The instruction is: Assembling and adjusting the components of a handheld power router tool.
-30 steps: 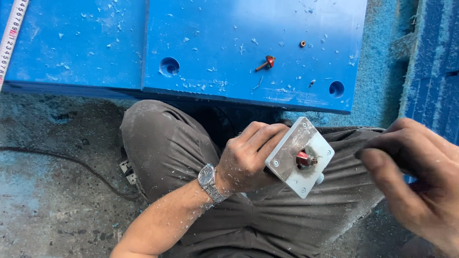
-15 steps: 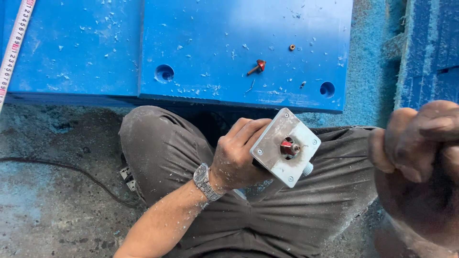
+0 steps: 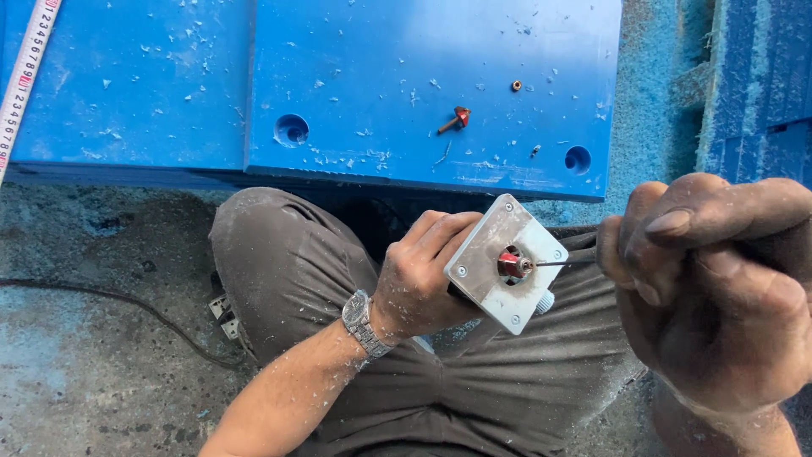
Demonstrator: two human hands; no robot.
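My left hand, with a wristwatch on the wrist, grips a small router by its body, its square metal base plate turned up toward me. A red cutter bit sits in the plate's centre hole. My right hand is close to the camera, fingers closed around a thin metal tool whose tip reaches the red bit. The handle of that tool is hidden inside the fist.
A blue board with round holes and white shavings lies ahead of my knees. A loose red bit and a small brass ring rest on it. A tape measure lies at the far left, a black cable on the dusty floor.
My right hand rose out of view's edge and came back toward the plate; the thin tool now touches the red bit. The left hand kept the router, shifting it slightly.
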